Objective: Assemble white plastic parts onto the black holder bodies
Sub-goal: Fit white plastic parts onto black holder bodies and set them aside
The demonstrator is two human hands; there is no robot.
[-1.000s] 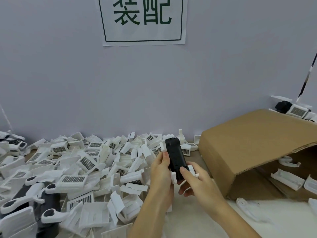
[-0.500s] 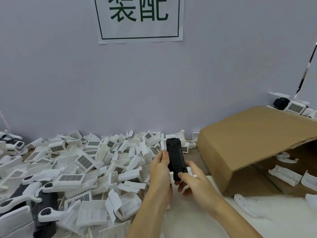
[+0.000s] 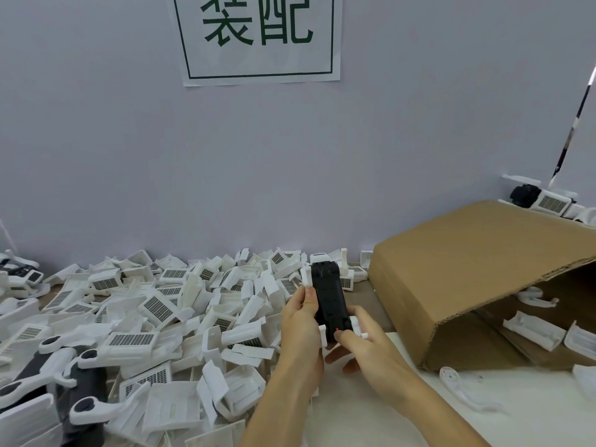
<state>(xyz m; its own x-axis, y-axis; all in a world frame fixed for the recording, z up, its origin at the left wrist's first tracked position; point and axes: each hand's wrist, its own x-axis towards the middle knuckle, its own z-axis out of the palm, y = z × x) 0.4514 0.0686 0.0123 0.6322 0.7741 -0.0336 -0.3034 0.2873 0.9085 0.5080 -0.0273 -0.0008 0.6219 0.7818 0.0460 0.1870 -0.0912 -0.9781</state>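
A black holder body (image 3: 329, 298) stands upright between both hands, above the table's middle. My left hand (image 3: 301, 324) grips its left side, fingers curled along the edge. My right hand (image 3: 361, 343) holds its lower end, thumb pressed on the black face near a small red spot. White plastic parts (image 3: 354, 327) stick out at the body's lower sides and at its top left corner. A big heap of loose white plastic parts (image 3: 154, 314) covers the table to the left.
A tipped cardboard box (image 3: 467, 269) lies open at the right with white parts (image 3: 535, 330) inside. Black-and-white assembled pieces (image 3: 74, 379) lie at the lower left. More pieces (image 3: 541, 198) sit behind the box. A white part (image 3: 458, 385) lies on the table near the box.
Both hands and the black body have stayed nearly in place; my right thumb has shifted slightly on the body's lower end.
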